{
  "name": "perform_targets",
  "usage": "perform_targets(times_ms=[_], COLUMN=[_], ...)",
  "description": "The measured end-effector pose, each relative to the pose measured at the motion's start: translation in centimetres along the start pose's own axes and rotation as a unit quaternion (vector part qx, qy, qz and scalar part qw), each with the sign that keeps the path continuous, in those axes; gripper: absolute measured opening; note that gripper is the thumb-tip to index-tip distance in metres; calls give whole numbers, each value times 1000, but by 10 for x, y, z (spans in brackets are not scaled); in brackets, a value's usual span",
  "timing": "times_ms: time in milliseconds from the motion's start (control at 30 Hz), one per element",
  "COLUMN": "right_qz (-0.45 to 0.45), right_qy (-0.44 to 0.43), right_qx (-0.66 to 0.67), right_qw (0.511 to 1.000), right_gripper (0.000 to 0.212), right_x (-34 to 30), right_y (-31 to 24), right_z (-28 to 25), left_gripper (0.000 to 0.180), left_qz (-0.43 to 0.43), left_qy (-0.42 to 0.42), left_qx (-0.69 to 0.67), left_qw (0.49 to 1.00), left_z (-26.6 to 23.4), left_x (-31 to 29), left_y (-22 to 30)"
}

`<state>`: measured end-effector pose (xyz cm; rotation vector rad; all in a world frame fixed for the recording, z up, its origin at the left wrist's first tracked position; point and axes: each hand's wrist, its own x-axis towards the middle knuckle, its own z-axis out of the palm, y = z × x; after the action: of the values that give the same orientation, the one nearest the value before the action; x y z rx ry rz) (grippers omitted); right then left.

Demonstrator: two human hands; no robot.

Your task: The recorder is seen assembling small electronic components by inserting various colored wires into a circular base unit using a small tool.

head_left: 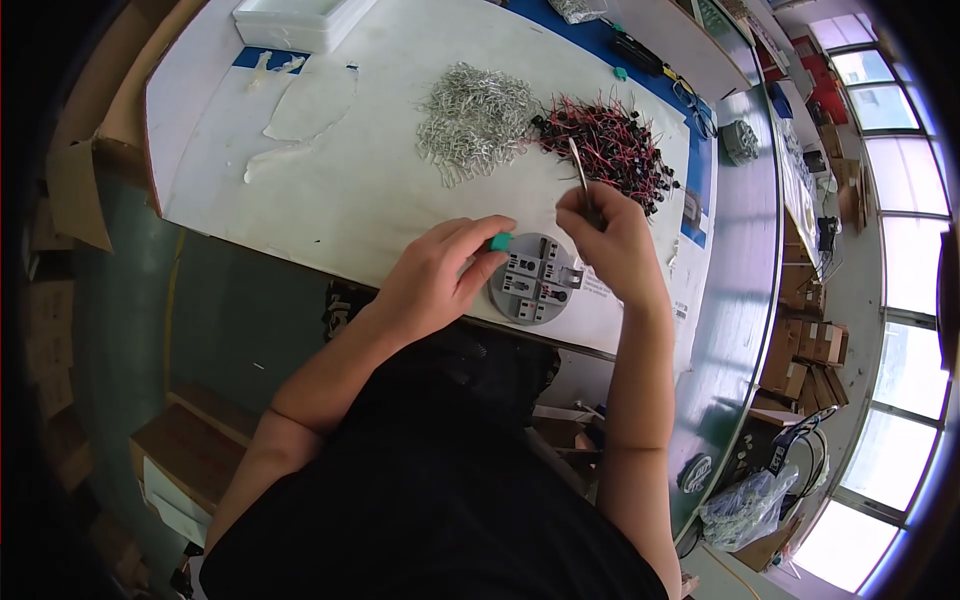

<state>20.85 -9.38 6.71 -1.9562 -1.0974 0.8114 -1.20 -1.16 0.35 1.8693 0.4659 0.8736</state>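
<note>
My left hand (pixel 440 268) is at the left edge of a round grey fixture (pixel 522 309) lying near the table's front edge. A small green piece (pixel 500 242) shows between its thumb and index finger; its kind is unclear. The fixture has slots with small dark parts and a metal clip at its right side. Just above and right of it, my right hand (pixel 618 238) is closed around slim metal tweezers (pixel 577 163), one end pointing up and away. Behind the hands lie a heap of clear, silvery small parts (pixel 475 120) and a heap of black parts with red leads (pixel 610 145).
A white tray (pixel 290 28) sits at the far left of the white table (pixel 330 190). Clear film scraps (pixel 290 150) lie in front of it. A yellow-and-black tool (pixel 640 52) lies far right. A cardboard box (pixel 195 450) stands on the floor at left.
</note>
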Motion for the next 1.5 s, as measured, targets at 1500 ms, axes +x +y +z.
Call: perform_targets(times_ms=[1500], right_qz=[66], right_qy=[55], right_qx=[235], right_qw=[968], right_gripper=[29], right_x=[-39], right_y=[70], right_z=[1], left_gripper=[29], left_qz=[108], left_qy=[-202], left_qx=[247], left_qw=[942], left_z=[41], left_x=[66], left_y=[28])
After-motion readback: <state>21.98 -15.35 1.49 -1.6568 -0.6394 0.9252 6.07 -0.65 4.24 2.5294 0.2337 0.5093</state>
